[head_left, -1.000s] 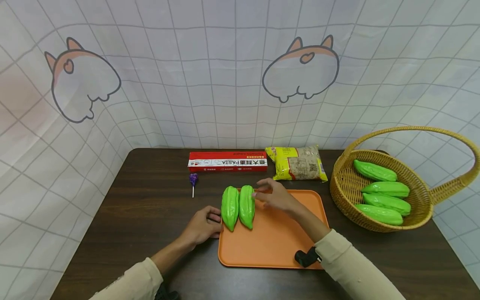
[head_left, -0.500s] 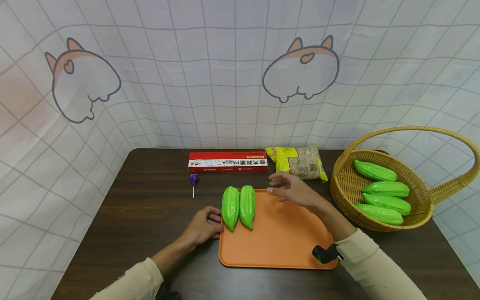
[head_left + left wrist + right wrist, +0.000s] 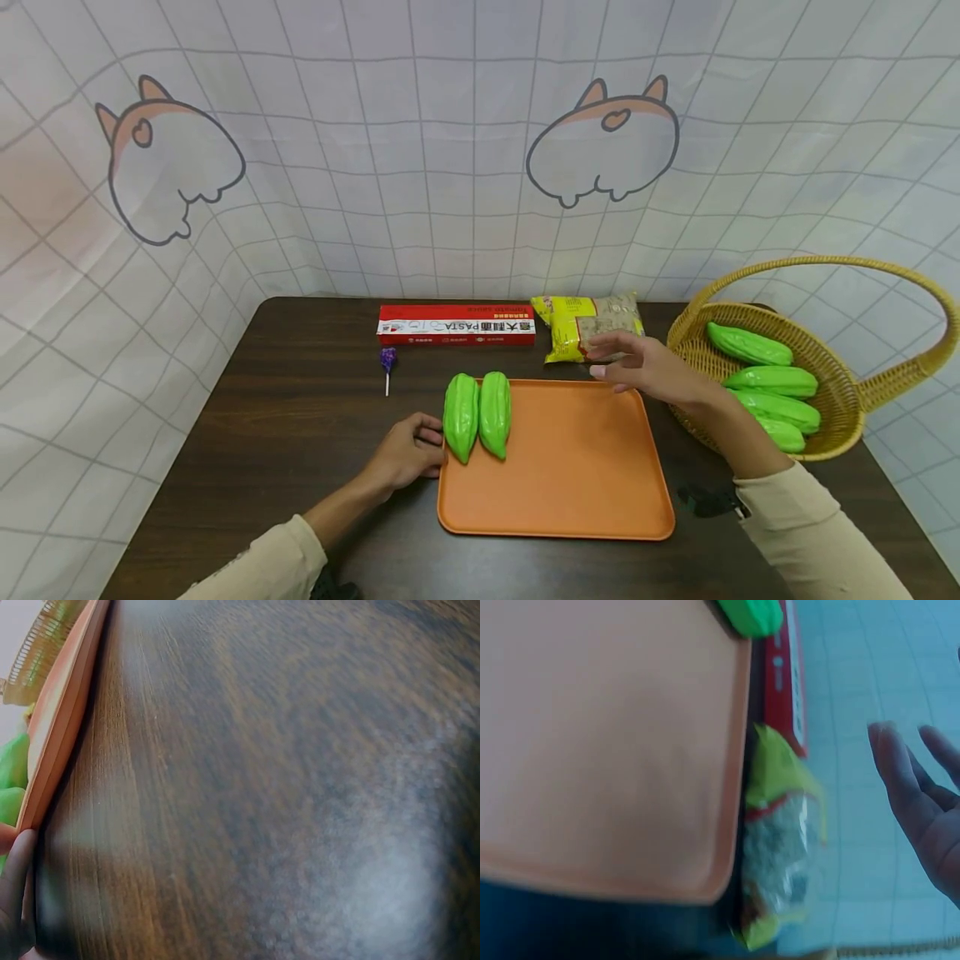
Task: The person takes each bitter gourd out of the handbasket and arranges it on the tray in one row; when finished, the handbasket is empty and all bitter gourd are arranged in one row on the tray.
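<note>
The right forearm [image 3: 735, 421] covers part of the wicker basket [image 3: 699, 346] and of the four ridged green fruits [image 3: 771, 381] inside it. The right hand [image 3: 641, 365], released and relaxed, is above the far right corner of the orange tray [image 3: 570, 467] and hides a part of the yellow bag [image 3: 566, 329]; its wrist view cuts it at the edge. The left hand [image 3: 405, 454] grasps the tray's left rim, though its wrist view shows only some fingers. Two similar fruits [image 3: 461, 417] lie side by side at the tray's left end. The surface [image 3: 300, 400] is dark, wood-grained, partly shiny; behind stands a whitish, grid-patterned backdrop [image 3: 375, 167] with cartoon animals.
</note>
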{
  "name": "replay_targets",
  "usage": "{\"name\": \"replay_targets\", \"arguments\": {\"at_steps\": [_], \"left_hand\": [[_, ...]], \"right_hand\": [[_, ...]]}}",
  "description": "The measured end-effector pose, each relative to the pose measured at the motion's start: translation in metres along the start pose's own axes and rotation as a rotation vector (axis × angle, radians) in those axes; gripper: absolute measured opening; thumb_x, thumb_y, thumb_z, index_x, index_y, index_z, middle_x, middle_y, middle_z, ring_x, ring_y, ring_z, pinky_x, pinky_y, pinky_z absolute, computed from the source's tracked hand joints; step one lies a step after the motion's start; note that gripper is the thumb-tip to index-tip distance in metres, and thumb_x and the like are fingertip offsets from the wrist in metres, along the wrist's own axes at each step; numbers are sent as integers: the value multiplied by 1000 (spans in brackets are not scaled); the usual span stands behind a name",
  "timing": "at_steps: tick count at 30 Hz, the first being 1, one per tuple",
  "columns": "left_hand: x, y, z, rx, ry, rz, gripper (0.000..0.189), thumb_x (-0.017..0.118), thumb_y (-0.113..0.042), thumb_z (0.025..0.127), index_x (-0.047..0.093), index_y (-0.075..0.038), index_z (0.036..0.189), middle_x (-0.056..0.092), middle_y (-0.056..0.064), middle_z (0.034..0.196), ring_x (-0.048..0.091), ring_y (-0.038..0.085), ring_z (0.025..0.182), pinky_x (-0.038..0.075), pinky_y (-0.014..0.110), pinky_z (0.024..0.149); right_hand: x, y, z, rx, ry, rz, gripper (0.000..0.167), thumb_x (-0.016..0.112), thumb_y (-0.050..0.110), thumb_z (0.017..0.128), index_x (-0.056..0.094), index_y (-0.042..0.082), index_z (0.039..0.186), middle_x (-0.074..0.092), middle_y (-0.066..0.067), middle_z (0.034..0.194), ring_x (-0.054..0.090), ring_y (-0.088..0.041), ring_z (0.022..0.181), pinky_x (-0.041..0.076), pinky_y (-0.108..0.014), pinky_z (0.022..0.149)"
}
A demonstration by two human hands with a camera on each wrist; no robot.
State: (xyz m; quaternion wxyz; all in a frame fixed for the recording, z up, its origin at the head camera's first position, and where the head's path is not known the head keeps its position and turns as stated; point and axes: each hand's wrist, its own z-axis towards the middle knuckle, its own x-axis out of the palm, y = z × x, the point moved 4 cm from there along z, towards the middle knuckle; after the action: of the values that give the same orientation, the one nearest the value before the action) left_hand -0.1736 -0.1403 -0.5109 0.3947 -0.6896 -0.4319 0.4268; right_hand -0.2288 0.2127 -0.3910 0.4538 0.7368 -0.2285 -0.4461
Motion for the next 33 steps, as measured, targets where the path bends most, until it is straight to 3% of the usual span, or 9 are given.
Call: {"name": "replay_targets", "arguments": {"at_steps": [4, 12, 19, 27, 33], "left_hand": [[0, 1, 1, -3, 1, 0, 47, 73, -1, 79, 57, 2, 124, 61, 17, 110, 67, 19, 84, 64, 35, 68], [1, 0, 0, -7, 5, 2, 48, 73, -2, 79, 57, 2, 124, 60, 17, 110, 68, 20, 83, 64, 35, 68], [1, -1, 0, -8, 6, 3, 48, 74, -2, 79, 57, 3, 123, 60, 17, 110, 68, 19, 83, 64, 35, 67], [1, -1, 1, -9, 10, -3, 49, 73, -1, 78, 56, 4, 123, 60, 18, 110, 68, 19, 82, 64, 36, 68], [1, -1, 1, -18, 4, 2, 49, 73, 0, 78, 57, 3, 123, 60, 17, 109, 68, 19, 82, 64, 36, 68]], "right_hand": [[-18, -3, -11, 8, -3, -36, 57, 64, 31, 98, 43, 8, 146, 49, -23, 143, 60, -40, 120, 60, -40, 89], [-56, -13, -33, 25, -15, -133, 52, 61, 30, 100, 44, 9, 145, 50, -20, 143, 65, -23, 112, 60, -39, 88], [-88, -25, -48, 56, -8, -176, 48, 59, 28, 101, 46, 9, 144, 54, -19, 139, 66, -20, 106, 59, -33, 79], [-118, -46, -58, 110, 3, -264, 51, 60, 29, 101, 46, 5, 144, 56, -21, 136, 67, -10, 104, 61, -34, 83], [-134, -60, -62, 171, 41, -311, 55, 59, 29, 101, 43, 1, 146, 53, -27, 140, 65, -29, 114, 60, -46, 90]]}}
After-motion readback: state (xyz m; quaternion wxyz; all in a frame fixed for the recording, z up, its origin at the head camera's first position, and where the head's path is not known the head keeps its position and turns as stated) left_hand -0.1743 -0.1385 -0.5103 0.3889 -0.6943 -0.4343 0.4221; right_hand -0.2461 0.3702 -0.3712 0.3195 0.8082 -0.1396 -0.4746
